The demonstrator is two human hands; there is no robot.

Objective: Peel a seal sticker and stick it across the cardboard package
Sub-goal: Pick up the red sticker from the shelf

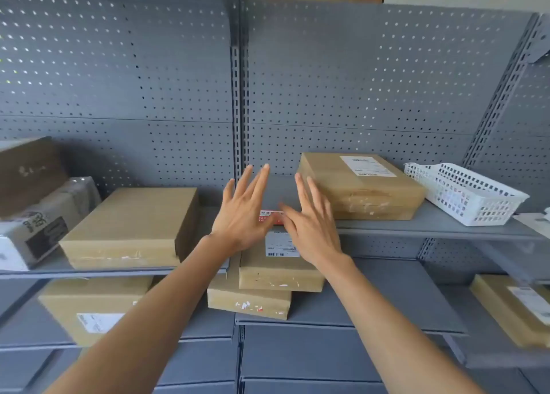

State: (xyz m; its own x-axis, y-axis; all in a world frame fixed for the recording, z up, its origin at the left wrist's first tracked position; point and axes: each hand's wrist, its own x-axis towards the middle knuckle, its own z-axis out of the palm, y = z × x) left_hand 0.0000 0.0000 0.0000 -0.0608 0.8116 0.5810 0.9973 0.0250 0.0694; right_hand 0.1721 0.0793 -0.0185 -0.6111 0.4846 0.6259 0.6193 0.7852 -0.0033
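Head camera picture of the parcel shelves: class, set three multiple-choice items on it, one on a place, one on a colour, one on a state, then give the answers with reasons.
1. Where does the white basket stand?
A. shelf, far right
B. floor
C. on a box

2. What colour is the seal sticker?
A. green
B. red and white
C. black

3. How are the left hand and right hand?
A. fists
B. gripping the basket
C. open, fingers spread

Answers:
1 A, right of the labelled box.
2 B, red band between the hands.
3 C, fingers splayed over the cardboard package.

Both bare arms reach forward, left hand (pixel 242 212) and right hand (pixel 312 230) flat, fingers (pixel 256 182) spread, thumbs nearly touching
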